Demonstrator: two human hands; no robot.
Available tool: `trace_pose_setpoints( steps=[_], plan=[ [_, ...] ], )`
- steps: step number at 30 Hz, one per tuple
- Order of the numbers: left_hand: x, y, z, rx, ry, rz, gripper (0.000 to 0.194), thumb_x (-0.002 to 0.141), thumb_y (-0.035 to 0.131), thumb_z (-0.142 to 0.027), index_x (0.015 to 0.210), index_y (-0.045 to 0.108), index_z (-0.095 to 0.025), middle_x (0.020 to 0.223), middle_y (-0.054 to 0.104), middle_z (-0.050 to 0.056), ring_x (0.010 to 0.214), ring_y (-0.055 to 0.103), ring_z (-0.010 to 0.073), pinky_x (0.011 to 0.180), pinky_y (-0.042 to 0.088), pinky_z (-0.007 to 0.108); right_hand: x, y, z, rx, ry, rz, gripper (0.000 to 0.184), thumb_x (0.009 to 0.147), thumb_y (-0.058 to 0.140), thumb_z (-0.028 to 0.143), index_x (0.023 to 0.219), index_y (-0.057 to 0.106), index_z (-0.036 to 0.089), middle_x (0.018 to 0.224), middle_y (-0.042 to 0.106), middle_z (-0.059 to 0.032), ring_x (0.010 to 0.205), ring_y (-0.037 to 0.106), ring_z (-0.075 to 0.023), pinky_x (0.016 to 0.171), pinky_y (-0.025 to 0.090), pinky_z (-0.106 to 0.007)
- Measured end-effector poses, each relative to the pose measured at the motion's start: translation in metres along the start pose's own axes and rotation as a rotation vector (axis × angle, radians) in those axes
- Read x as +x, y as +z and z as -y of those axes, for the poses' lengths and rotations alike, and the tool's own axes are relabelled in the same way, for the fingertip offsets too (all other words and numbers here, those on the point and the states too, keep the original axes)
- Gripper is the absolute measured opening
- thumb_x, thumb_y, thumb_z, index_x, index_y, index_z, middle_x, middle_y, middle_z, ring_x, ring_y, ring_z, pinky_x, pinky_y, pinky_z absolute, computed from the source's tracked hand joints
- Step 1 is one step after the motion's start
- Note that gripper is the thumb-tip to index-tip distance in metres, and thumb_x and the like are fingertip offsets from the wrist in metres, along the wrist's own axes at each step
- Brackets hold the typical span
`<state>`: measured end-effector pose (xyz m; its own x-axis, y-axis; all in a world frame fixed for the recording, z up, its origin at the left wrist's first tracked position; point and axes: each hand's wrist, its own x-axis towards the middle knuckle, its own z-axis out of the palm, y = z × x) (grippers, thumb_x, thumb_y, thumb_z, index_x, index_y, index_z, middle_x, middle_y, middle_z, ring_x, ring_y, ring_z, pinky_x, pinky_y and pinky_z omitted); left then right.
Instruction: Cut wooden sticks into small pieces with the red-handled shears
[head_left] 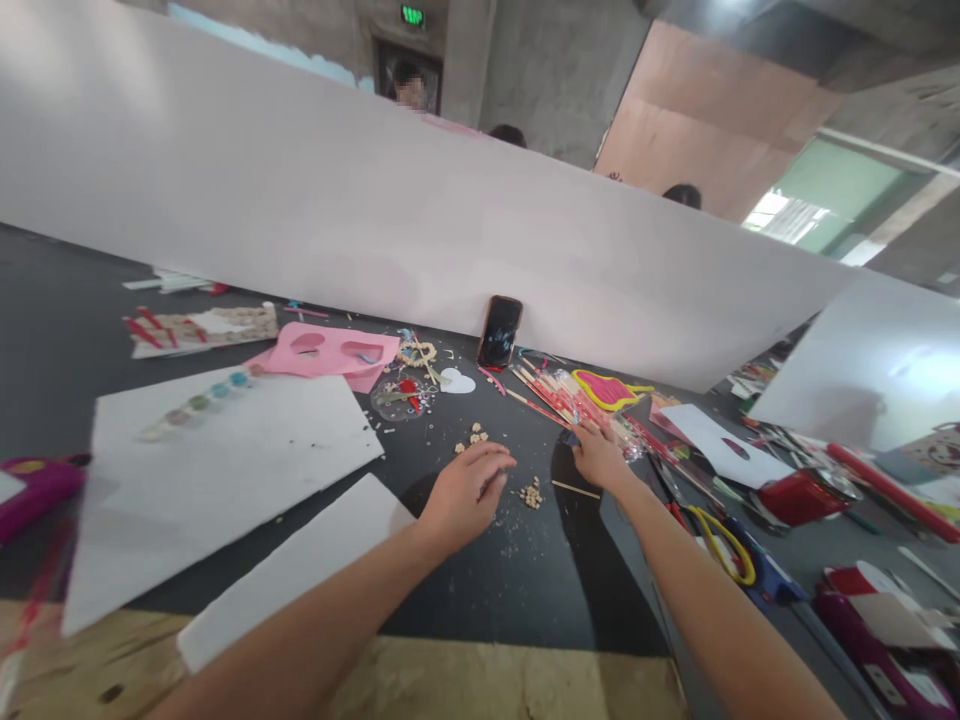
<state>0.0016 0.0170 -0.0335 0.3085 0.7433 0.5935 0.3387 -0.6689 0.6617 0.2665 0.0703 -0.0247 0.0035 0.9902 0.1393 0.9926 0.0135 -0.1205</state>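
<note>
My left hand [466, 492] hovers low over the black table [495, 580] with its fingers curled together in a pinch; what it holds is too small to make out. Just right of it lies a small heap of pale wooden beads [532, 494], with another heap [475, 435] farther back. My right hand [596, 455] reaches into a pile of thin wooden and red sticks [551, 395], its fingers bent onto them. A single stick [576, 489] lies between the hands.
White sheets [225, 450] lie at left with a row of small paint pots [199, 403]. Pink paper [330, 355], a white heart [457, 381], a phone [499, 331] propped on the white partition [375, 200], yellow-handled scissors [724, 545] and red boxes [799, 495] surround the work area. Other people's heads show behind the partition.
</note>
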Motion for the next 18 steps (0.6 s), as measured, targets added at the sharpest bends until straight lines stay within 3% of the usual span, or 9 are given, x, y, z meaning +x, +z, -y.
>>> trace_pose_setpoints(
  steps=[6, 10, 13, 18],
  plan=[
    [0.000, 0.000, 0.004, 0.075, 0.028, -0.033, 0.026, 0.078, 0.051, -0.009, 0.098, 0.062, -0.020, 0.103, 0.064, 0.006, 0.101, 0.054, 0.0201, 0.092, 0.043, 0.038, 0.002, -0.007, -0.008, -0.171, 0.007, -0.073, 0.034, 0.085, 0.051, 0.033, 0.116, 0.049, 0.018, 0.121, 0.049, -0.0082, 0.103, 0.051, -0.0215, 0.085, 0.044, -0.044],
    [0.004, -0.004, 0.001, 0.080, 0.030, -0.051, 0.014, 0.080, 0.053, -0.013, 0.083, 0.065, -0.019, 0.096, 0.065, 0.006, 0.098, 0.054, 0.0193, 0.088, 0.045, 0.036, -0.005, -0.024, -0.016, -0.178, -0.015, -0.087, 0.034, 0.085, 0.051, 0.033, 0.115, 0.050, 0.018, 0.123, 0.048, -0.0082, 0.106, 0.050, -0.0223, 0.088, 0.042, -0.046],
    [0.005, -0.007, -0.002, 0.084, 0.026, -0.051, 0.011, 0.079, 0.058, -0.020, 0.070, 0.064, -0.019, 0.094, 0.065, 0.005, 0.097, 0.054, 0.0199, 0.086, 0.045, 0.037, -0.022, -0.036, -0.015, -0.126, -0.112, -0.009, 0.028, 0.085, 0.052, 0.033, 0.107, 0.055, 0.017, 0.116, 0.053, -0.0070, 0.104, 0.051, -0.0211, 0.089, 0.040, -0.046],
    [0.005, -0.009, -0.005, 0.106, 0.005, -0.041, 0.029, 0.079, 0.060, -0.030, 0.053, 0.056, -0.017, 0.093, 0.066, 0.005, 0.095, 0.053, 0.0210, 0.083, 0.045, 0.038, -0.059, -0.043, -0.002, -0.011, -0.272, 0.165, 0.015, 0.078, 0.056, 0.027, 0.091, 0.061, 0.022, 0.094, 0.064, -0.0028, 0.095, 0.055, -0.0178, 0.087, 0.040, -0.033]
  ],
)
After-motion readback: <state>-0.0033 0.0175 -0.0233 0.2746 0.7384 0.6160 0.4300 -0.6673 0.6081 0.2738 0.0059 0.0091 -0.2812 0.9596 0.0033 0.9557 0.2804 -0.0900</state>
